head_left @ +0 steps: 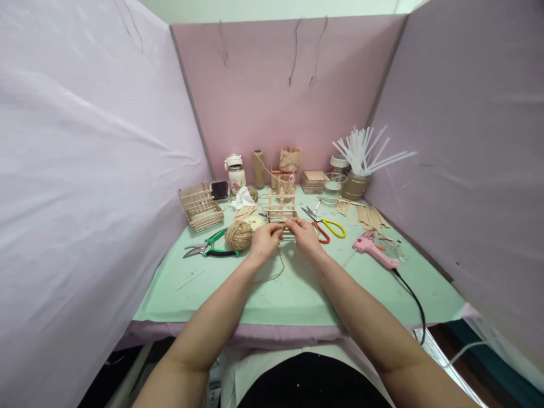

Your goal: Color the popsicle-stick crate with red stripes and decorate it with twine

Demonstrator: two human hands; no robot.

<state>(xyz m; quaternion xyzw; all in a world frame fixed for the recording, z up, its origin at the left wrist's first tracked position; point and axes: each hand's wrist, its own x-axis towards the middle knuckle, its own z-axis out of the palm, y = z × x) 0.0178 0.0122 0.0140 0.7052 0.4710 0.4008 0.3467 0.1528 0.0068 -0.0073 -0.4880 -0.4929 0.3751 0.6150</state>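
My left hand (266, 242) and my right hand (305, 236) meet at the middle of the table, fingertips pinched close together. Between them they hold jute twine, and a loose length of the twine (282, 266) hangs down and curls across the tabletop. Just behind the fingers stands a small frame of wooden craft sticks (281, 211); whether the hands touch it I cannot tell. A ball of twine (238, 236) lies beside my left hand. Close to my right hand are red-handled scissors (322, 233) and yellow-handled scissors (335, 228).
Green-handled pruning shears (212, 249) and a stick basket (202, 209) lie left. On the right are a pink glue gun (374, 249) with its cord, loose craft sticks (369, 216) and a pot of white glue sticks (356, 186). A bottle (236, 174) stands at the back.
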